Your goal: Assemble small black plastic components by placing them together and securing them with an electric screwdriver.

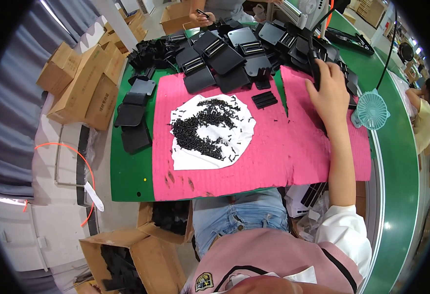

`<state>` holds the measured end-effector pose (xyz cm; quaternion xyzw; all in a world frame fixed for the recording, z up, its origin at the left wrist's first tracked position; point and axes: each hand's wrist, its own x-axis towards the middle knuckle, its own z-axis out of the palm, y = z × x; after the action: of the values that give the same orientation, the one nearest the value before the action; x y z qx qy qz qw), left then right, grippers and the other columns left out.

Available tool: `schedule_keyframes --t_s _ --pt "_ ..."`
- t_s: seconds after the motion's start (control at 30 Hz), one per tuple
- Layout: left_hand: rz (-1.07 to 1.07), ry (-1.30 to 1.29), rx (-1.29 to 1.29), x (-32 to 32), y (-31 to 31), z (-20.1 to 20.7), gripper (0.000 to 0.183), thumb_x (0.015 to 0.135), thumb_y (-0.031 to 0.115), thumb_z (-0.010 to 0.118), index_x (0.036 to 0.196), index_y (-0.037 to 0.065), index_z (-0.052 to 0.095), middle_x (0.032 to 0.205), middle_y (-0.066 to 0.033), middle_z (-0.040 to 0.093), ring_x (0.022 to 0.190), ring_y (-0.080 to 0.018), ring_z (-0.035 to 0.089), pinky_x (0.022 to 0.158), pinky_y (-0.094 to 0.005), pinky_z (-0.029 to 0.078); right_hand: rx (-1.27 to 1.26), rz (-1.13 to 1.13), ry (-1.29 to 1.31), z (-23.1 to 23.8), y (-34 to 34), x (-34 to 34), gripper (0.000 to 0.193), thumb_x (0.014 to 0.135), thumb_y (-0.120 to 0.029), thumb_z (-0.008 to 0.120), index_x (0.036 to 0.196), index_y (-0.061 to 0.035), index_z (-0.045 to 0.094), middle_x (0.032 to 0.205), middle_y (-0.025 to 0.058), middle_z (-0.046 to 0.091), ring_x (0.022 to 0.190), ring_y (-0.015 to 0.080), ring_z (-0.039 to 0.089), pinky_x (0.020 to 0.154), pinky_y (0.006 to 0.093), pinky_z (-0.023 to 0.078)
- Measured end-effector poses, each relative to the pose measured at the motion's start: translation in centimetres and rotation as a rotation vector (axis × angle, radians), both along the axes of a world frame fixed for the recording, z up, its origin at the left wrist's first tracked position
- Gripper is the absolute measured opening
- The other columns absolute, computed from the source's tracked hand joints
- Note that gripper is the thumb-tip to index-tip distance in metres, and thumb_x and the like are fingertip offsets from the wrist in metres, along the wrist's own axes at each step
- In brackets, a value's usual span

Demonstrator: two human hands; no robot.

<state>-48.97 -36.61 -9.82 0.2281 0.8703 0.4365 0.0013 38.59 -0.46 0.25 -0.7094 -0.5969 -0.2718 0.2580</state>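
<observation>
My right hand (331, 93) is at the right side of the pink corrugated sheet (224, 183), fingers closed round a slim black electric screwdriver (316, 71) with a cord running up from it. My left hand is out of view. On the sheet lies a white cloth-like piece (195, 164) bearing a heap of small black screws (193, 134), some scattered loose at its edges. A ridged black plastic part (265, 100) lies right of the cloth. Beyond it, black plate-like stands with hinged brackets (224, 59) are piled across the far side.
Several black plates (132, 117) line the table's left edge. A teal fan (371, 110) stands right of my forearm. Across the green table (126, 181), another person's hand (202, 19) holds a thin black item. Cardboard boxes (90, 88) stand left; an open box (161, 264) sits below.
</observation>
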Motion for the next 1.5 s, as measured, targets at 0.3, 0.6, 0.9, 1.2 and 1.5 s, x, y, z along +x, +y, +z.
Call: schedule_keyframes --t_s 0.3,0.6,0.9,1.2,1.5 --pt "-0.122 -0.203 0.292 7.3 14.1 -0.9 0.025 0.089 0.021 0.054 0.067 0.011 0.050 0.052 0.0033 0.042 0.041 -0.0048 0.036 0.036 -0.0206 0.027 -0.458 0.115 0.209 -0.8 11.7 -2.4 0.047 0.077 -0.046 0.062 0.091 -0.0015 0.067 0.090 0.0201 0.067 0.086 0.0354 0.066 0.075 0.0439 0.052" --pt "-0.988 -0.439 0.389 39.7 36.4 8.1 0.018 0.088 0.012 0.061 0.102 0.002 0.059 0.071 -0.0012 0.057 0.055 -0.0059 0.049 0.045 -0.0187 0.036 -0.238 0.501 1.099 -1.6 12.9 -1.3 0.037 0.075 -0.028 0.069 0.092 0.0053 0.068 0.065 0.0065 0.062 0.051 0.0128 0.056 0.047 0.0287 0.044" --pt "-1.658 -1.016 0.278 59.9 41.8 11.1 0.047 0.097 0.036 0.047 0.126 -0.001 0.045 0.112 -0.0127 0.060 0.093 -0.0174 0.063 0.073 -0.0282 0.051 -0.283 0.845 1.432 1.8 3.2 -7.6 0.034 0.091 -0.024 0.055 0.116 -0.0015 0.054 0.079 0.0046 0.060 0.048 0.0080 0.054 0.036 0.0185 0.040" --pt "-1.544 -1.076 0.459 58.5 41.4 9.8 0.033 0.094 0.022 0.055 0.119 0.000 0.052 0.110 -0.0095 0.062 0.097 -0.0157 0.062 0.081 -0.0274 0.051 -0.444 0.855 0.108 -0.1 3.8 -3.7 0.037 0.070 -0.008 0.068 0.107 -0.0079 0.062 0.094 0.0101 0.059 0.079 0.0275 0.061 0.066 0.0351 0.050" --pt "-1.669 -1.010 0.290 58.6 40.6 9.0 0.033 0.091 0.022 0.061 0.117 0.003 0.055 0.104 -0.0034 0.063 0.086 -0.0067 0.059 0.067 -0.0191 0.045 -0.591 0.841 -0.046 -0.6 3.6 -4.7 0.044 0.065 -0.005 0.070 0.108 -0.0090 0.061 0.095 0.0099 0.057 0.080 0.0285 0.061 0.068 0.0371 0.050"
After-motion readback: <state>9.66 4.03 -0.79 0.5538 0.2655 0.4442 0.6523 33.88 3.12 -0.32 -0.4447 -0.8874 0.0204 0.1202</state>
